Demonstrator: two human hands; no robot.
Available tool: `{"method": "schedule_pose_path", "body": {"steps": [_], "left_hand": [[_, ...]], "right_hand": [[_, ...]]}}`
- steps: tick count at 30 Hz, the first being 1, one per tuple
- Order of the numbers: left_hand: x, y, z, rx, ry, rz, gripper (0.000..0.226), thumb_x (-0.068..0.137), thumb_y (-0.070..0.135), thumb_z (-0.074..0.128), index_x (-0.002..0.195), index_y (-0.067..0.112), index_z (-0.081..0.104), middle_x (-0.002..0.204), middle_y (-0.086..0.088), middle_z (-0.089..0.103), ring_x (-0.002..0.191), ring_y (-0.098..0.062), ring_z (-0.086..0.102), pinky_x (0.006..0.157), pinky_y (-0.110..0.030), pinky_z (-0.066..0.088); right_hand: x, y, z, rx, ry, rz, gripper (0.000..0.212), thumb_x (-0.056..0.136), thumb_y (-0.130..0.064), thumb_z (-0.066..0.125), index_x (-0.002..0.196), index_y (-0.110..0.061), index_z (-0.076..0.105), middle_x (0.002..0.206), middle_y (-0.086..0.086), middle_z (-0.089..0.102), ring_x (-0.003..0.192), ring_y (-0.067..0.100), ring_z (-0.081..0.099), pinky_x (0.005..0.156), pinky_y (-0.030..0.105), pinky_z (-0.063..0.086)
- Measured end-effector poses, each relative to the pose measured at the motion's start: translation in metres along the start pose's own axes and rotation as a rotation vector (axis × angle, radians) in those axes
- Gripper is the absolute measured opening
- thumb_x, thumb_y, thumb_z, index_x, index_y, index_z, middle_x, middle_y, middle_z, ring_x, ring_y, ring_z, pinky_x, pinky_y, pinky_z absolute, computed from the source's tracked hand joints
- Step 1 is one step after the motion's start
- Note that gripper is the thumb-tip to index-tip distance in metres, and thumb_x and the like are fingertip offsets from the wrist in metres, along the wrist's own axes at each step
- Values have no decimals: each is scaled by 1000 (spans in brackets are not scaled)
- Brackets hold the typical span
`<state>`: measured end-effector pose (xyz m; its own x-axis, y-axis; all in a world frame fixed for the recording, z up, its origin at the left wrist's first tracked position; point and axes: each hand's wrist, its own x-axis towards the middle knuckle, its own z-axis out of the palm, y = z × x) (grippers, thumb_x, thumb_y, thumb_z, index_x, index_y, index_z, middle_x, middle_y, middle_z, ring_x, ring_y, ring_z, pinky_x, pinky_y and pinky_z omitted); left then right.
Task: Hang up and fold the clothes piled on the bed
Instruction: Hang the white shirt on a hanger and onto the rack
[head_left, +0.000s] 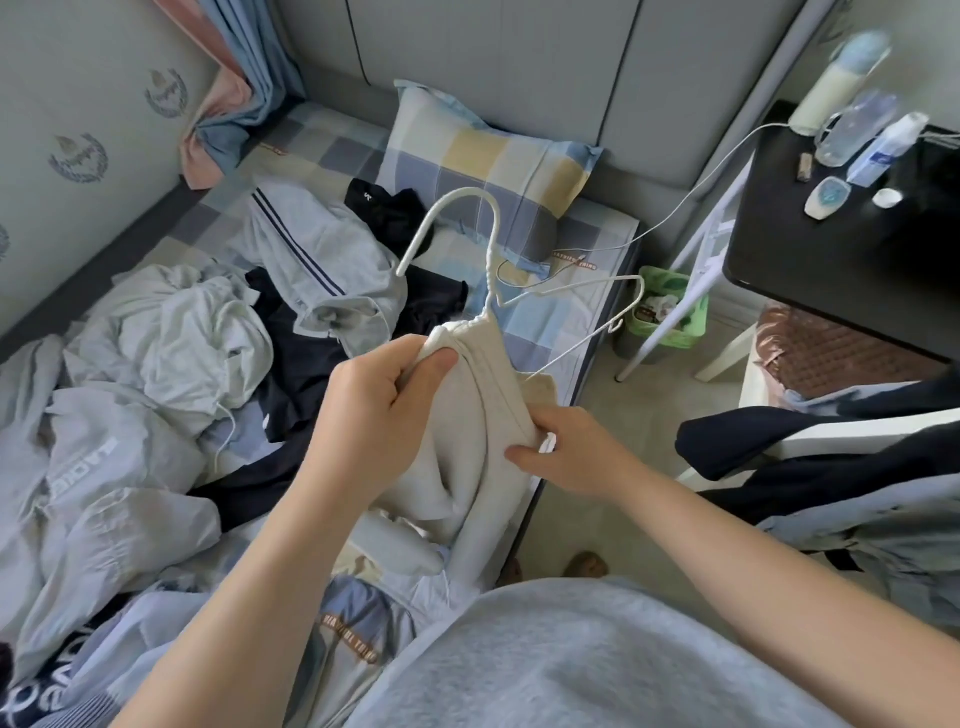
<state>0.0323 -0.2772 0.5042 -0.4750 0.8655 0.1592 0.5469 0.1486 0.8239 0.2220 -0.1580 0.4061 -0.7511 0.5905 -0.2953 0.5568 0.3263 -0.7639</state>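
The left grip (384, 410) squeezes a cream top (467, 467) just under the neck of a white hanger (488, 291). The right grip (571, 452) pinches the top lower down. The hook points away, toward the pillow (483, 150). The top hangs long toward the person, over the edge of the bed (545, 317). A green basket (693, 325) on the floor holds scraps.
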Motion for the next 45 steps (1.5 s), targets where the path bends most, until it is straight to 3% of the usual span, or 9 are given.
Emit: {"method": "schedule_pose_path", "body": {"steps": [5,8,12,18,25,29,37,42,45], "left_hand": [[8,-18,-28,34,-11,-6,46,98,34,57,64,17,32,53,11,30,48,-6,28,45,-15,24],[13,-34,-54,103,-68,14,35,97,38,55,70,20,43,56,13,35,49,-3,31,45,-13,25],[14,-54,-87,87,-178,-3,16,100,21,57,91,33,61,53,12,39,44,-2,31,40,-12,25],[21,-69,-105,148,-348,-69,11,98,34,57,92,39,65,51,10,40,45,-4,32,41,-16,26],[25,-60,-68,113,-405,-60,18,99,38,56,85,47,61,52,13,45,45,-4,36,45,-19,32],[27,-50,-53,101,-411,-1,22,100,37,55,80,45,58,54,11,44,47,-5,37,48,-18,33],[29,-57,-48,96,-334,54,11,98,40,55,90,44,61,64,6,56,53,-7,45,53,-19,37],[34,-78,-67,174,-166,25,15,101,24,55,90,33,58,67,20,56,58,2,50,56,-8,37],[35,-88,-73,209,-110,46,13,102,19,54,93,25,60,70,13,56,68,0,52,62,-10,38]], "right_hand": [[13,32,1,-399,-115,120,24,93,-44,63,83,-22,59,82,-6,60,101,18,56,113,41,27],[13,47,-4,-592,-74,117,25,98,-47,55,113,-29,65,115,-15,63,131,8,43,121,51,-4],[12,50,-21,-639,38,59,31,100,-43,52,127,-34,63,134,-20,58,140,3,33,118,53,-15],[18,20,-50,-423,186,4,16,99,-23,58,99,-20,73,115,-17,62,130,12,46,121,42,2],[24,-67,-44,-261,187,-206,14,99,-11,55,100,-14,69,133,-8,63,133,15,49,115,41,27],[16,-107,-30,-29,47,-195,18,104,-24,49,102,-22,67,99,-6,69,95,13,63,90,41,49],[8,-106,-40,247,28,-213,27,86,-28,69,90,-12,48,74,-3,43,66,11,41,63,26,37],[8,-92,-59,247,181,-121,25,91,-31,70,84,-8,66,60,5,40,55,17,34,56,28,29],[1,-85,-74,167,238,-74,31,97,-30,62,78,-8,75,46,-11,38,44,4,36,51,18,30]]}}
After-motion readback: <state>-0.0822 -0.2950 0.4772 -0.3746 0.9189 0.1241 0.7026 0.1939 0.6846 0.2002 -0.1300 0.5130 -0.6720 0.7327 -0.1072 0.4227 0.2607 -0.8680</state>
